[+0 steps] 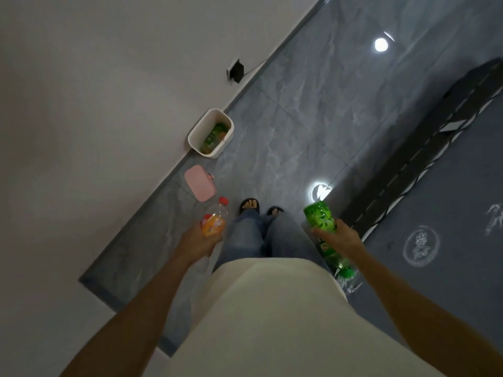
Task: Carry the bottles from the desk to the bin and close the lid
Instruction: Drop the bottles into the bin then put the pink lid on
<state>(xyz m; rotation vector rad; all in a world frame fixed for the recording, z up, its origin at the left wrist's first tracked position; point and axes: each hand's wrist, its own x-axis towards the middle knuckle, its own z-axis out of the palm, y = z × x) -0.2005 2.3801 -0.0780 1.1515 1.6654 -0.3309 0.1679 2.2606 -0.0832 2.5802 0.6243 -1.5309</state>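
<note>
My left hand (198,241) grips a clear bottle with a red cap and an orange label (215,223), cap pointing away from me. My right hand (341,238) holds a green bottle (321,221) by its middle, base forward and cap end down by my hip. A white open bin (196,131) stands on the floor against the wall ahead, with a green-labelled bottle (213,137) lying inside. Its pink lid (199,182) lies flat on the floor between the bin and my feet.
I stand on a glossy grey tiled floor (313,110) beside a white wall (95,118). A black plug and cable (236,71) sit at a wall socket beyond the bin. A dark mat with a patterned border (446,186) covers the floor to the right.
</note>
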